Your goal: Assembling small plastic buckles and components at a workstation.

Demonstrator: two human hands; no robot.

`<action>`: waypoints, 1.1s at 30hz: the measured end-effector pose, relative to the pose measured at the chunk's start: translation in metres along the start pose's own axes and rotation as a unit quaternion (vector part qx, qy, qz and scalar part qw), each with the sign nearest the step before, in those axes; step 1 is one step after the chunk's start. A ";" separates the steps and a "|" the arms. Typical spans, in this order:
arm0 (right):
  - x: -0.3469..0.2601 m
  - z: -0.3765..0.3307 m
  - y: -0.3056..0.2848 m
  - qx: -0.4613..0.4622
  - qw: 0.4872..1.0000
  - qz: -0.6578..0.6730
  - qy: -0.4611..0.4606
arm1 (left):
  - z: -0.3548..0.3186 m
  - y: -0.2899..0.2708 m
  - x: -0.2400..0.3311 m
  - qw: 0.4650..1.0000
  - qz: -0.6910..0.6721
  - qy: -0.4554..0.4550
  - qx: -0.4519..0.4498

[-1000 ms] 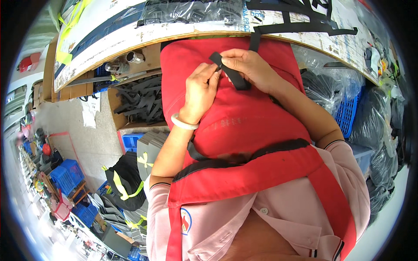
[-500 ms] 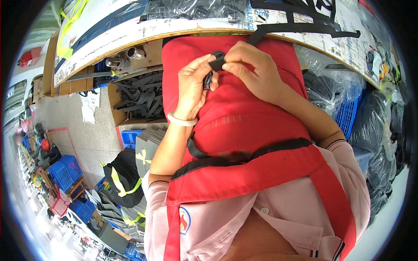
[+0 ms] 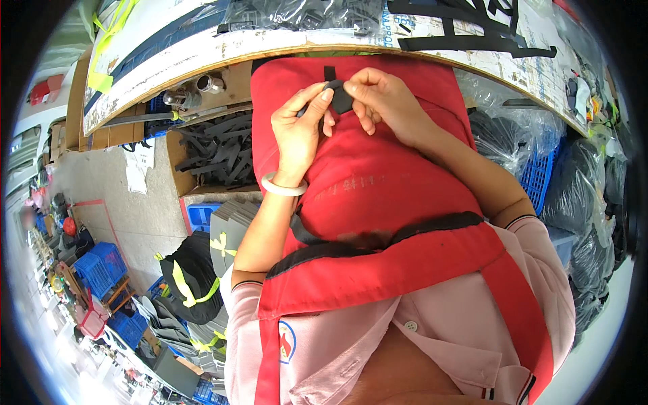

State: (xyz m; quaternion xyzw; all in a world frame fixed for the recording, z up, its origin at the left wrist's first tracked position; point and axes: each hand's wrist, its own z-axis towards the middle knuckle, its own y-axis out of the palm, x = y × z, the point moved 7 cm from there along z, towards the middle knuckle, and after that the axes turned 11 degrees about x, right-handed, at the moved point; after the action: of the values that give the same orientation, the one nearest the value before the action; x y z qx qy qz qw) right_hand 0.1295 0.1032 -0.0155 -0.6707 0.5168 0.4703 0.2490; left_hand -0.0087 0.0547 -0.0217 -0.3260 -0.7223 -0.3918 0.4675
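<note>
A black webbing strap (image 3: 342,102) is bent into a loop between my two hands, above the red apron (image 3: 398,182) over my lap. My left hand (image 3: 301,131) pinches the loop's left side between thumb and fingers; a white bangle (image 3: 283,186) circles that wrist. A short strap end stands up beyond the left fingertips. Some dark part under the left fingers is mostly hidden, so its kind cannot be made out. At the loop's upper right edge, my right hand (image 3: 391,104) grips with thumb and forefinger, its other fingers loosely curled below.
Across the far side runs a worn white worktable (image 3: 310,42), carrying black straps (image 3: 472,43) and a clear plastic bag of dark parts (image 3: 304,17). A cardboard box of black strips (image 3: 219,145) stands at the left. Plastic-wrapped bundles (image 3: 574,196) and a blue crate (image 3: 536,179) are at the right.
The strap length that ran from my right hand toward the table has come away from there. The loop between my hands now shows wider, and my right hand's lower fingers have uncurled somewhat.
</note>
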 end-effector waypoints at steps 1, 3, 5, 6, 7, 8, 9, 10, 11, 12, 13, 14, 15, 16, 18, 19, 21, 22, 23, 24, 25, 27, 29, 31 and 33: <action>0.001 0.001 -0.002 0.015 1.000 0.018 0.019 | 0.000 -0.002 0.000 1.000 -0.001 0.001 -0.001; 0.012 0.007 -0.001 -0.054 0.996 0.042 0.062 | -0.002 0.002 -0.003 1.000 0.005 -0.007 -0.028; 0.023 0.008 0.006 -0.148 0.980 0.068 0.117 | -0.008 -0.004 -0.001 0.999 0.031 -0.028 -0.033; 0.022 0.013 0.006 -0.138 0.987 0.047 0.068 | -0.010 -0.007 0.001 0.998 0.040 -0.036 -0.035; 0.022 0.018 0.008 -0.129 0.991 0.025 0.020 | -0.013 -0.012 0.005 0.997 0.049 -0.045 -0.035; 0.016 0.027 0.005 -0.118 0.992 -0.004 -0.048 | -0.016 -0.016 0.012 0.997 0.057 -0.036 -0.041; 0.012 0.029 0.004 -0.109 0.993 -0.007 -0.050 | -0.021 -0.024 0.022 0.996 0.065 -0.029 -0.047; 0.004 0.033 -0.003 -0.063 0.992 -0.050 -0.093 | -0.024 -0.035 0.039 0.996 0.079 -0.009 -0.038; -0.005 0.035 -0.009 -0.020 0.986 -0.093 -0.135 | -0.027 -0.050 0.055 0.995 0.092 0.010 -0.026; -0.009 0.035 -0.016 -0.016 0.986 -0.093 -0.134 | -0.030 -0.076 0.066 0.995 0.094 0.031 0.010; -0.027 0.028 -0.027 0.021 0.954 -0.199 -0.222 | -0.031 -0.104 0.080 0.993 0.096 0.051 0.049; -0.040 0.020 -0.037 0.054 0.902 -0.300 -0.306 | -0.031 -0.134 0.093 0.987 0.081 0.096 0.101; -0.051 0.011 -0.045 0.084 0.831 -0.393 -0.384 | -0.031 -0.162 0.105 0.976 0.068 0.141 0.154; -0.056 0.010 -0.064 0.125 0.822 -0.393 -0.393 | -0.030 -0.188 0.107 0.955 0.034 0.155 0.250; -0.067 0.013 -0.103 0.189 0.781 -0.422 -0.420 | -0.026 -0.237 0.092 0.932 -0.064 0.120 0.336; -0.072 0.014 -0.115 0.209 0.750 -0.448 -0.440 | -0.021 -0.256 0.078 0.932 -0.062 0.122 0.335; -0.062 0.028 -0.133 0.215 0.780 -0.455 -0.372 | -0.006 -0.275 0.017 0.920 -0.226 -0.085 0.308; -0.058 0.032 -0.134 0.209 0.750 -0.492 -0.389 | -0.003 -0.257 0.006 0.935 -0.197 -0.091 0.282; -0.054 0.035 -0.134 0.201 0.718 -0.528 -0.405 | -0.001 -0.236 -0.009 0.947 -0.168 -0.097 0.254; -0.053 0.037 -0.134 0.194 0.754 -0.524 -0.346 | 0.002 -0.210 -0.018 0.954 -0.170 -0.109 0.223; -0.054 0.037 -0.134 0.191 0.754 -0.524 -0.348 | 0.002 -0.184 -0.020 0.959 -0.171 -0.119 0.193; -0.053 0.042 -0.139 0.187 0.783 -0.509 -0.304 | 0.004 -0.142 -0.023 0.969 -0.135 -0.132 0.160; -0.054 0.042 -0.140 0.184 0.784 -0.502 -0.316 | 0.005 -0.106 -0.022 0.980 -0.117 -0.128 0.097; -0.055 0.041 -0.141 0.180 0.786 -0.492 -0.327 | 0.005 -0.081 -0.022 0.989 -0.096 -0.109 0.035; -0.055 0.043 -0.146 0.159 0.830 -0.430 -0.316 | 0.003 -0.064 -0.020 0.990 -0.082 -0.112 0.000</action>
State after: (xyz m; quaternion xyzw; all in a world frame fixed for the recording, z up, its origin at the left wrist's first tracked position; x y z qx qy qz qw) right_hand 0.2470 0.2139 -0.0075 -0.5907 0.1371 0.4133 0.6793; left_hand -0.0564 0.0246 -0.0582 -0.3076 -0.7942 -0.3898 0.3504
